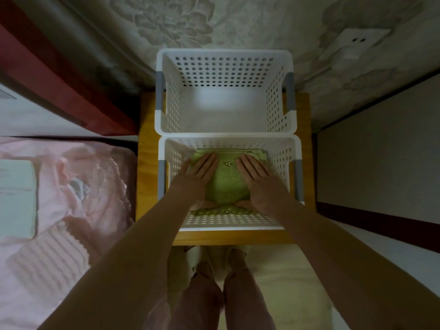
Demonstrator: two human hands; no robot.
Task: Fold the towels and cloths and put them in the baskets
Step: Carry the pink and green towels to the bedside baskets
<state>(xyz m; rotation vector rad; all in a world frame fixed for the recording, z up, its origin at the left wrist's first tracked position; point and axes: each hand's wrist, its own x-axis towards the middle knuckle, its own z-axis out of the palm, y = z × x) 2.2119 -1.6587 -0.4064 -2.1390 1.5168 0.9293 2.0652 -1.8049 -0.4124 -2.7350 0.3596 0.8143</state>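
Observation:
Two white perforated baskets stand on a small wooden table (147, 163). The far basket (223, 55) holds nothing. In the near basket (238, 228) lies a folded green towel (226, 184) with a small embroidered figure, on top of another green cloth whose edge shows at the front. My left hand (197, 177) rests flat on the towel's left side, fingers straight. My right hand (257, 179) lies flat on its right side. Both thumbs reach to the towel's near edge.
A bed with pink bedding (71, 198) and a pale folded item (16, 198) lies to the left. A flowered wall with a white socket (357, 41) is behind the baskets. A pale cabinet side (381, 151) stands to the right. My legs show below the table.

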